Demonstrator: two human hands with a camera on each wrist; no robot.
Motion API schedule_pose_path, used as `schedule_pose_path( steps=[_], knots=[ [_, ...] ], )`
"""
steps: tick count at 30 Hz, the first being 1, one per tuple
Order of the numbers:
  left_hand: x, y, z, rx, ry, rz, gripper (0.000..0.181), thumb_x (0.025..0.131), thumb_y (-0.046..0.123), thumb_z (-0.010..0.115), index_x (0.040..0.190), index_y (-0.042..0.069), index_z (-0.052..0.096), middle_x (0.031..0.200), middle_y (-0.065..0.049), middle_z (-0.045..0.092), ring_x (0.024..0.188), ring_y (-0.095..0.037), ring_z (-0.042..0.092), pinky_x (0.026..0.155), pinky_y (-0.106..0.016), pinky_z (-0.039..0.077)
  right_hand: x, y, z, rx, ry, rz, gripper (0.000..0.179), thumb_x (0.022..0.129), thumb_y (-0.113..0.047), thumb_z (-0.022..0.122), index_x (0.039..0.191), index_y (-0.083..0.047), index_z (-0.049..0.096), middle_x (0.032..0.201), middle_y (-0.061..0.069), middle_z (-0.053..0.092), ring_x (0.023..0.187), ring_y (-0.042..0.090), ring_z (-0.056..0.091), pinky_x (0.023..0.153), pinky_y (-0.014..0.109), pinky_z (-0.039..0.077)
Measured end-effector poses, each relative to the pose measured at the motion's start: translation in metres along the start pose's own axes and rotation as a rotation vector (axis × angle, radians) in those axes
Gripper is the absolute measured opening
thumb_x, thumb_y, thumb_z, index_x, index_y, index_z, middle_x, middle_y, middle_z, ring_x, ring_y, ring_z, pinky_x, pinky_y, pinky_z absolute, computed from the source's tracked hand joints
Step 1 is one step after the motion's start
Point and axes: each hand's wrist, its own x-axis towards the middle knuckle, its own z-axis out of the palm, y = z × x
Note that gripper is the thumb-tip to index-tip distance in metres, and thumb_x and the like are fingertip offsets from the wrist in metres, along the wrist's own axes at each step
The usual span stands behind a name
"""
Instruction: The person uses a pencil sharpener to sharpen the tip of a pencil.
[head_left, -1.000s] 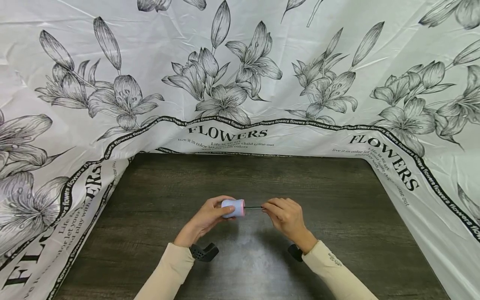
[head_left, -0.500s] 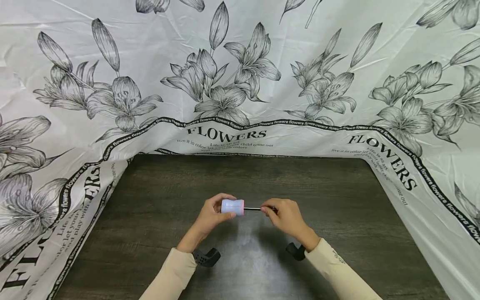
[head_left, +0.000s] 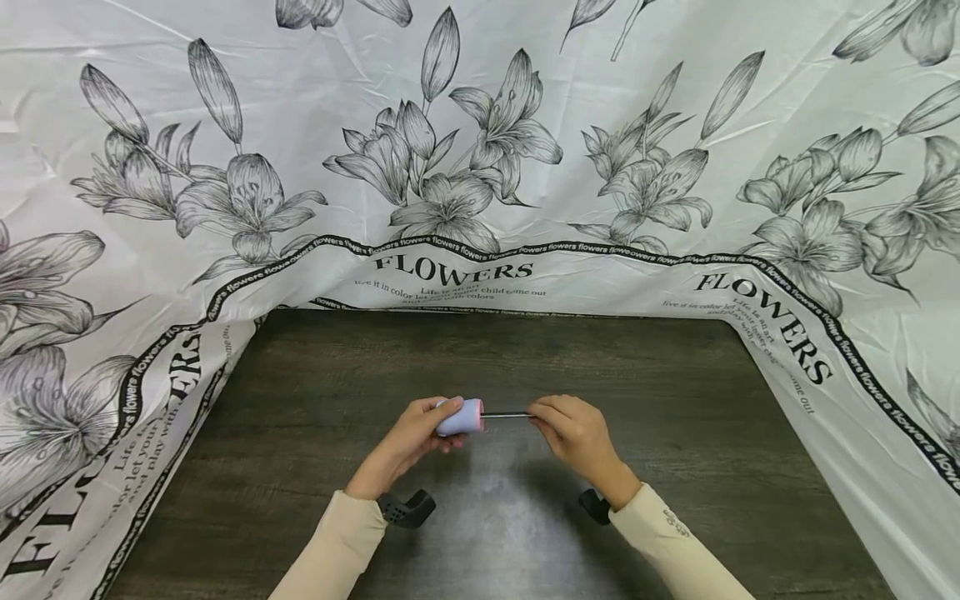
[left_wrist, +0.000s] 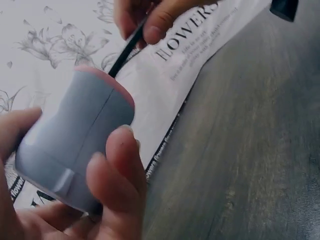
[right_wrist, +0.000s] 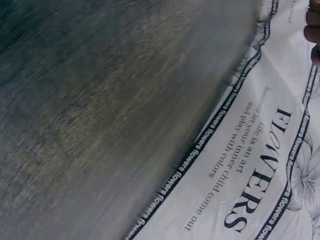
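Note:
My left hand (head_left: 408,437) grips a small lavender pencil sharpener (head_left: 463,417) with a pink rim, held on its side above the table. In the left wrist view, fingers and thumb wrap round the sharpener (left_wrist: 85,135), whose body shows a seam and a small raised tab. A thin dark pencil (head_left: 504,414) enters its pink end; the tip inside is hidden. My right hand (head_left: 573,429) pinches the pencil's other part between thumb and fingers. Only some of the right hand's fingertips (right_wrist: 312,32) show at the edge of the right wrist view.
A dark wood-grain table (head_left: 337,358) lies under both hands. White cloth (head_left: 615,283) with flower drawings and lettering hangs behind it and along both sides. Black camera mounts (head_left: 407,508) are strapped at the wrists.
The left hand has turned round the sharpener, its thumb coming from the lower side to the top. The hands stand slightly further apart, and more of the pencil shows between them.

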Motion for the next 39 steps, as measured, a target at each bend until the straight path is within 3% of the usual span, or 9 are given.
schedule_pose_path(
  steps=[4, 9, 13, 20, 23, 26, 30, 33, 39],
  knots=[
    [0.000, 0.003, 0.001, 0.019, 0.001, -0.057, 0.053, 0.097, 0.035, 0.053, 0.120, -0.013, 0.051, 0.075, -0.006, 0.063, 0.056, -0.007, 0.059, 0.050, -0.018, 0.045, -0.001, 0.001, 0.004, 0.012, 0.043, -0.062, 0.018, 0.093, -0.018, 0.063, 0.089, -0.004, 0.073, 0.085, 0.005, 0.069, 0.070, 0.015, 0.065, 0.061, 0.027, 0.051],
    [0.000, 0.004, 0.003, 0.024, -0.028, -0.052, 0.049, 0.096, 0.032, 0.057, 0.113, -0.014, 0.055, 0.073, -0.004, 0.065, 0.056, -0.006, 0.060, 0.050, -0.017, 0.045, 0.000, 0.000, 0.007, 0.003, 0.113, -0.091, 0.011, 0.085, -0.018, 0.072, 0.085, -0.007, 0.074, 0.081, 0.002, 0.070, 0.066, 0.013, 0.064, 0.056, 0.025, 0.048],
    [0.001, 0.002, 0.005, 0.011, -0.028, -0.044, 0.048, 0.095, 0.030, 0.059, 0.113, -0.014, 0.056, 0.073, -0.004, 0.065, 0.057, -0.005, 0.060, 0.051, -0.016, 0.046, 0.000, 0.000, 0.008, -0.018, 0.158, -0.110, 0.014, 0.088, -0.020, 0.069, 0.082, -0.008, 0.074, 0.076, 0.001, 0.070, 0.061, 0.012, 0.063, 0.052, 0.024, 0.046],
    [0.003, -0.007, 0.009, -0.020, 0.008, -0.124, 0.049, 0.094, 0.032, 0.059, 0.114, -0.014, 0.055, 0.073, -0.006, 0.063, 0.053, -0.003, 0.056, 0.048, -0.014, 0.043, -0.003, -0.001, 0.012, -0.087, 0.172, -0.166, 0.021, 0.092, -0.021, 0.064, 0.080, -0.007, 0.073, 0.073, 0.000, 0.069, 0.057, 0.011, 0.062, 0.048, 0.022, 0.044],
    [0.003, -0.006, 0.009, -0.010, 0.008, -0.115, 0.048, 0.094, 0.032, 0.060, 0.111, -0.013, 0.057, 0.072, -0.005, 0.063, 0.053, -0.004, 0.056, 0.048, -0.015, 0.043, -0.005, -0.001, 0.013, -0.076, 0.159, -0.154, 0.021, 0.093, -0.020, 0.063, 0.080, -0.007, 0.073, 0.072, 0.000, 0.069, 0.055, 0.010, 0.060, 0.048, 0.021, 0.044],
    [0.004, -0.005, 0.008, 0.005, 0.010, -0.061, 0.045, 0.092, 0.027, 0.063, 0.113, -0.013, 0.057, 0.075, -0.004, 0.063, 0.059, -0.006, 0.059, 0.052, -0.016, 0.046, -0.007, -0.002, 0.015, -0.006, 0.113, -0.061, 0.022, 0.093, -0.022, 0.063, 0.079, -0.008, 0.073, 0.068, -0.001, 0.067, 0.051, 0.008, 0.056, 0.046, 0.019, 0.043],
    [0.004, -0.009, 0.007, 0.041, 0.032, 0.055, 0.047, 0.084, 0.014, 0.074, 0.119, -0.012, 0.056, 0.088, -0.005, 0.063, 0.074, -0.012, 0.061, 0.064, -0.023, 0.051, -0.011, -0.009, 0.014, 0.114, -0.019, 0.166, 0.008, 0.081, -0.016, 0.075, 0.078, -0.008, 0.073, 0.066, -0.002, 0.068, 0.045, -0.001, 0.046, 0.043, 0.013, 0.037],
    [0.004, -0.014, 0.008, 0.078, 0.067, 0.141, 0.050, 0.075, 0.002, 0.079, 0.119, -0.010, 0.058, 0.097, -0.007, 0.062, 0.081, -0.014, 0.060, 0.069, -0.027, 0.052, -0.007, -0.013, 0.010, 0.233, -0.201, 0.398, 0.005, 0.076, -0.013, 0.078, 0.078, -0.010, 0.074, 0.062, -0.003, 0.067, 0.042, -0.006, 0.036, 0.040, 0.013, 0.031],
    [0.002, -0.022, 0.012, 0.175, 0.109, 0.238, 0.045, 0.070, -0.006, 0.079, 0.113, -0.006, 0.063, 0.111, -0.022, 0.059, 0.085, -0.017, 0.059, 0.071, -0.028, 0.052, 0.005, -0.005, 0.004, 0.628, -0.570, 0.810, 0.019, 0.091, -0.012, 0.063, 0.078, -0.002, 0.073, 0.049, -0.003, 0.045, 0.041, 0.000, 0.028, 0.042, 0.020, 0.027]
  ],
)
